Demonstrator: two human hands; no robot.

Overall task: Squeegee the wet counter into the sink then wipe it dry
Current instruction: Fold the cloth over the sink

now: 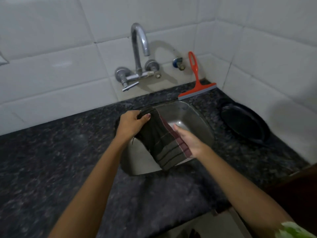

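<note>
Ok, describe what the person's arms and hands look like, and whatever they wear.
Both forearms are bare as far as the frame shows, with no sleeves on them. The left hand and right hand wear no gloves, and no rings, watch or bracelets show. The left thumbnail looks pale and glossy. No markings are visible on either arm.

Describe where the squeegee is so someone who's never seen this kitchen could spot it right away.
Find the steel sink set in the dark granite counter. Behind its far right corner, the squeegee leans against the white tiled wall, blade down on the counter. It is the only bright orange thing there, right of the chrome tap.
</note>
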